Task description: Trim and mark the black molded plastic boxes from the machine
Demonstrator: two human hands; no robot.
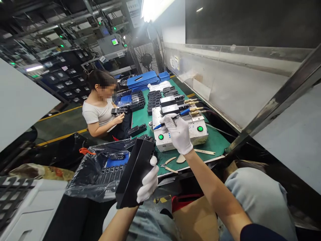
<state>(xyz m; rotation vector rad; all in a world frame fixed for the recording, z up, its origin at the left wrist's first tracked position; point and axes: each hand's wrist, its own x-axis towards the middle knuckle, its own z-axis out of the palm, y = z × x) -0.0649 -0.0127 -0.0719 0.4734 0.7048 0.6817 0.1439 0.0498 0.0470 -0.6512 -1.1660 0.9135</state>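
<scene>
My left hand (147,182), in a white glove, is closed around a long black plastic housing (135,170) and holds it tilted above my lap. Its smooth dark side faces me, and small fittings show at its upper end. My right hand (178,134), gloved too, pinches a blue-and-black marker pen (184,112) over the front of a white fixture box (164,144). The pen's blue end points left, apart from the housing. Two lit green buttons show on the fixture, and black parts with metal blocks (170,109) lie on top of it.
Brass hose fittings (194,107) run off the fixture's right side. Wooden-handled pliers (170,165) lie on the green table (140,117). A plastic-lined bin (85,180) of black parts stands at left. A co-worker (96,113) sits beyond, holding a similar part. Blue trays (142,80) are stacked behind.
</scene>
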